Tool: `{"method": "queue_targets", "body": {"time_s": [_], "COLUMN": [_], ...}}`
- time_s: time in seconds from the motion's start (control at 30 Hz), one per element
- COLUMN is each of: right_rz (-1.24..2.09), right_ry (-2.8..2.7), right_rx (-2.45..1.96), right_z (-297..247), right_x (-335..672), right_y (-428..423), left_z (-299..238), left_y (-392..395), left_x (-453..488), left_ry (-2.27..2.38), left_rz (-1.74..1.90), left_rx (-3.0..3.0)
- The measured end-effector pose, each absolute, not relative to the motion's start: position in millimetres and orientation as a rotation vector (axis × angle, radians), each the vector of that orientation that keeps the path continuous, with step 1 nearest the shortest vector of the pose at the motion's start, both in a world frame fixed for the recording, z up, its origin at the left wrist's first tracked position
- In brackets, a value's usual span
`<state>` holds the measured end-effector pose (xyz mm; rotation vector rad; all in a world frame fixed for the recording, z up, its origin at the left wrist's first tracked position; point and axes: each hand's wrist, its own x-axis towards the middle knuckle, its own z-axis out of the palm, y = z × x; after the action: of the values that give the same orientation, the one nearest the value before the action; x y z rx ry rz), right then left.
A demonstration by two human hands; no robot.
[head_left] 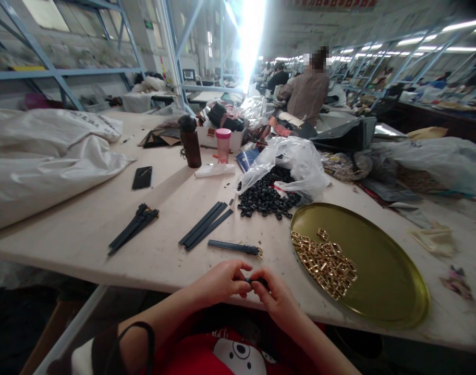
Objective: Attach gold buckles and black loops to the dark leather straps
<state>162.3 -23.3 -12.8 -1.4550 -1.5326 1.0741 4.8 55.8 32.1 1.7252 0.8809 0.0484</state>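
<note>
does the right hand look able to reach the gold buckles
Likely yes: only tabletop and the tray's low rim lie between the right hand and the uncovered gold buckles, though it seems to hold a small dark piece.

And here's the red garment [191, 354] blazing across the front, a white bear face [241, 357] with dark eyes and nose grinning out beneath white lettering [222, 333] too small to read! Over on the left arm, a dark brown sleeve [109, 345] flashes a white patch [82, 360], and a thin black band [150, 341] curves round near the elbow!
</note>
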Motion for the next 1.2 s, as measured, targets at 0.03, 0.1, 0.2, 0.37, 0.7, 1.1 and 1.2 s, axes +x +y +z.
{"method": "queue_targets", "body": {"time_s": [0.03, 0.1, 0.2, 0.37, 0.7, 1.1, 1.2], "right_rz": [1.072, 1.043, 0.971, 0.937, 0.309, 0.725, 1.114], "right_ry": [-1.5, -1.454, -1.522, -1.614, -1.712, -1.214, -1.047], "right_rx": [-1.469, -1.512, -1.537, -1.496, -1.743, -1.495, -1.311], "right_z": [-14.0, -16.1, -17.8, -14.6, -34.0, -10.6, 8.2], "right_x": [163.1, 163.7, 161.9, 160.8, 173.4, 179.1, 175.5], "right_y": [-22.9, -21.7, -18.7, -4.8, 69.2, 55.0, 53.3], "left_z": [31.8, 32.4, 33.8, 32.1, 25.8, 51.9, 55.5], "left_y": [57.5, 61.0, 63.6, 65.3, 146.4, 122.1, 95.8], "left_x": [4.8, 3.5, 2.2, 7.9, -18.7, -19.6, -16.6], "left_ry": [0.876, 0.863, 0.851, 0.801, 1.574, 1.287, 1.008], "left_rz": [0.024, -0.041, -0.071, -0.031, 0.118, 0.256, 0.223], "left_rx": [1.746, 1.802, 1.91, 2.006, 2.482, 2.371, 1.866]}}
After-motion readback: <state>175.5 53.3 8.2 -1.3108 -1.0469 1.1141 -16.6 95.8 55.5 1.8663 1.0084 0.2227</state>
